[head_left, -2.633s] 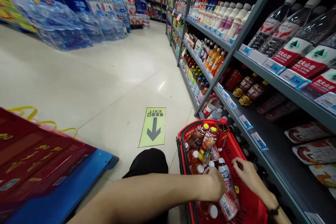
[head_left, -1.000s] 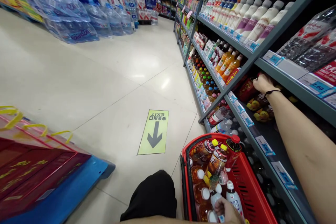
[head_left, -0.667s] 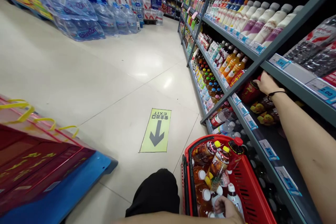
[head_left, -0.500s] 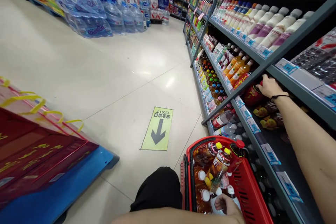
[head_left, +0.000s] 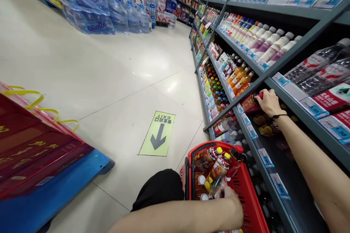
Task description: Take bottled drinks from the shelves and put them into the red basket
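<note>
My right hand [head_left: 269,102], with a dark band at the wrist, grips the red cap end of a red bottle [head_left: 250,104] lying on a lower shelf. Over the red basket [head_left: 254,193], my left hand [head_left: 228,193] reaches in among the bottles; its fingers curl at a clear bottle [head_left: 217,185], partly hidden by the hand. Inside the basket are brown tea bottles with yellow caps [head_left: 221,165], white-capped bottles and a dark bottle with a red cap [head_left: 238,150].
Drink shelves [head_left: 298,9] with price tags line the right side. At the lower left, dark red boxes [head_left: 35,153] stand on a blue pallet [head_left: 79,178]. Wrapped water bottles [head_left: 87,11] are stacked at the back left. A yellow exit sign [head_left: 157,134] lies on the floor.
The view has shifted a little. My left hand and forearm have moved up, farther over the basket. My right hand and the red bottle appear nearer the shelf's front edge.
</note>
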{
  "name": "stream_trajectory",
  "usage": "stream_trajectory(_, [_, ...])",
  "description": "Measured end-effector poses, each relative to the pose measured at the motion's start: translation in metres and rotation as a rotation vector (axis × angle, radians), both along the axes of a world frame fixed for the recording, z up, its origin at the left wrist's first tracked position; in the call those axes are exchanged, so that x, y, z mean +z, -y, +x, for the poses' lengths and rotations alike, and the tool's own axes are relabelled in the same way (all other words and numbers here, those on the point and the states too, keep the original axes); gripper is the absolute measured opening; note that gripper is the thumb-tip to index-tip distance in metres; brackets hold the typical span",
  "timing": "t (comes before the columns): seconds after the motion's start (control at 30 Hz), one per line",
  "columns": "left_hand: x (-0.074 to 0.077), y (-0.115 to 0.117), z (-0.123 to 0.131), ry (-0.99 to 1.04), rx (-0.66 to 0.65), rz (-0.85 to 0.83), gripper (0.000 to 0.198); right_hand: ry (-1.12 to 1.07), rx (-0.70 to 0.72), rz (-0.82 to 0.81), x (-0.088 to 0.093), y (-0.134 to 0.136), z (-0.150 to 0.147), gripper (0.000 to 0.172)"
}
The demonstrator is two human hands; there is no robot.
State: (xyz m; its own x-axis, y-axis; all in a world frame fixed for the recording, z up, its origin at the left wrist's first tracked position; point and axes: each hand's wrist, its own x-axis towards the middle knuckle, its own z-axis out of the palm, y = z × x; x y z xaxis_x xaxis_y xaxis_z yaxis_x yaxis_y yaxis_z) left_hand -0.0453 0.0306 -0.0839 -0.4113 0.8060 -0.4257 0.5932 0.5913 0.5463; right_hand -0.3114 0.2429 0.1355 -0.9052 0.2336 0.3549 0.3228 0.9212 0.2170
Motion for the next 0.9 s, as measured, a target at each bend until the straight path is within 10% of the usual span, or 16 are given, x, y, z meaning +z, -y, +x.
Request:
stream_trajectory(0.1, [0.027,0.012,-0.021,-0.12,-0.223,-0.142,0.031,-0.018,0.034,0.008,0.014,0.012,0.009,0.04])
stream_trajectory(0.3, [0.078,0.035,-0.077,-0.362,0.039,0.194,0.037,-0.156,0.036,-0.079,0.06,0.026,0.065,0.037])
stream_trajectory(0.5, [0.118,0.052,-0.127,-0.321,0.355,0.812,0.127,-0.197,0.078,-0.342,0.086,0.081,0.165,0.029])
stream_trajectory(0.73, [0.131,0.058,-0.085,0.078,0.246,1.18,0.104,-0.251,0.205,-0.671,0.085,0.143,0.265,0.038])
stream_trajectory(0.9, [0.14,0.061,-0.062,0.347,0.202,1.088,0.095,-0.496,0.249,-0.959,0.039,0.138,0.325,0.072])
